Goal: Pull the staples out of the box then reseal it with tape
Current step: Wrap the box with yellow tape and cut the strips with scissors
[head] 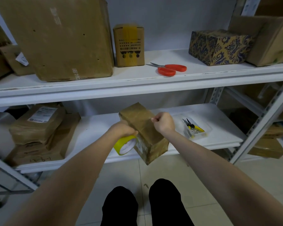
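A small brown cardboard box [142, 128] wrapped in clear tape lies on the lower shelf [96, 126], its near end jutting over the shelf's front edge. My left hand [122, 129] grips a yellow tape roll [125, 145] pressed against the box's left side. My right hand [164, 122] is closed above the box's top right edge, pinching the end of a clear tape strip between thumb and fingers. Yellow-handled pliers [192, 126] lie in a clear tray [201, 134] to the right of the box.
Red-handled scissors [170, 69] lie on the upper shelf [137, 82], among a large carton [60, 38], a small taped box [129, 44] and a patterned box [219, 46]. Wrapped parcels [39, 128] are stacked at the lower shelf's left. My dark-clad legs [144, 204] stand on the tiled floor.
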Demonstrator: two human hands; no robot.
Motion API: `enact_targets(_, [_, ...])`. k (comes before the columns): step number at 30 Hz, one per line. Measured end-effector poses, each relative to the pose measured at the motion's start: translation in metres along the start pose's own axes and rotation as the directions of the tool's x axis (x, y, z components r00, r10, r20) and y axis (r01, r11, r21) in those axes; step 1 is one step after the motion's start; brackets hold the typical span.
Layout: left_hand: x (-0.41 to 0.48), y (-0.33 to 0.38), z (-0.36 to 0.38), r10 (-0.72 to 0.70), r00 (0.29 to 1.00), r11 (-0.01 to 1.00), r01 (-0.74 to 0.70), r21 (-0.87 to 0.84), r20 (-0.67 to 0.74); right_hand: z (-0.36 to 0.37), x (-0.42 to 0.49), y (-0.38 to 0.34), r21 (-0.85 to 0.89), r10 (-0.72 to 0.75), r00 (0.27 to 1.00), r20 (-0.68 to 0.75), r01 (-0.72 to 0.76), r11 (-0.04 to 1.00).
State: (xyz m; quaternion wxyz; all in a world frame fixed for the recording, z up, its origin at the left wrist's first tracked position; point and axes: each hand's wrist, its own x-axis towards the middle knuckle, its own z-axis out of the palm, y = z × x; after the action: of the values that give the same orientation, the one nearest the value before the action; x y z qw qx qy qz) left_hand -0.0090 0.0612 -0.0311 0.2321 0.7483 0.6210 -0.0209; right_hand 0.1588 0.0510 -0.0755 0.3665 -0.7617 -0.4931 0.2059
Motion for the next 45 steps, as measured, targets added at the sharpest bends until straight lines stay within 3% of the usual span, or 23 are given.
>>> enact_targets(10, [0.012,0.003,0.007,0.014,0.997,0.998,-0.009,-0.068,0.072,-0.005,0.007,0.011,-0.187,-0.079,0.997,0.010,0.079,0.979])
enact_targets(19, [0.023,-0.009,0.028,-0.082,0.992,0.992,0.090,-0.087,0.092,-0.002,0.003,0.017,-0.276,-0.145,0.988,0.061,0.156,0.948])
enact_targets(21, [0.025,-0.011,0.033,-0.073,0.997,0.995,0.075,-0.067,0.031,-0.001,0.003,0.016,-0.288,-0.149,0.986,0.071,0.163,0.944])
enact_targets(23, [0.023,-0.009,0.035,-0.013,0.993,0.999,0.009,-0.031,-0.120,-0.002,0.004,0.014,-0.320,-0.168,0.982,0.081,0.186,0.929])
enact_targets(26, [0.016,0.002,0.033,0.247,0.927,0.969,-0.231,0.088,-0.284,-0.001,0.002,0.013,-0.388,-0.207,0.974,0.097,0.228,0.893])
enact_targets(28, [0.013,0.006,0.032,0.385,0.898,0.921,-0.361,0.146,-0.211,0.000,0.001,0.010,-0.440,-0.240,0.965,0.105,0.262,0.859])
enact_targets(30, [0.011,0.005,0.030,0.393,0.908,0.915,-0.371,0.158,-0.144,-0.002,0.001,0.009,-0.456,-0.248,0.964,0.094,0.263,0.850])
enact_targets(32, [0.010,0.003,0.028,0.393,0.911,0.913,-0.371,0.170,-0.123,-0.012,0.003,0.011,-0.488,-0.181,0.983,0.036,0.175,0.855])
enact_targets(34, [0.008,0.003,0.027,0.394,0.913,0.909,-0.371,0.192,-0.101,-0.020,0.005,0.015,-0.572,-0.193,0.981,0.012,0.166,0.804])
enact_targets(37, [0.007,0.005,0.027,0.380,0.922,0.912,-0.359,0.197,-0.079,-0.019,-0.003,0.022,-0.544,-0.357,0.932,0.067,0.334,0.770])
enact_targets(40, [0.007,0.005,0.028,0.365,0.929,0.918,-0.348,0.190,-0.061,-0.006,-0.013,0.027,-0.442,-0.456,0.860,0.228,0.509,0.738])
enact_targets(45, [0.005,0.001,0.031,0.367,0.930,0.918,-0.357,0.171,-0.029,0.001,-0.014,0.027,-0.579,-0.431,0.843,0.323,0.536,0.615])
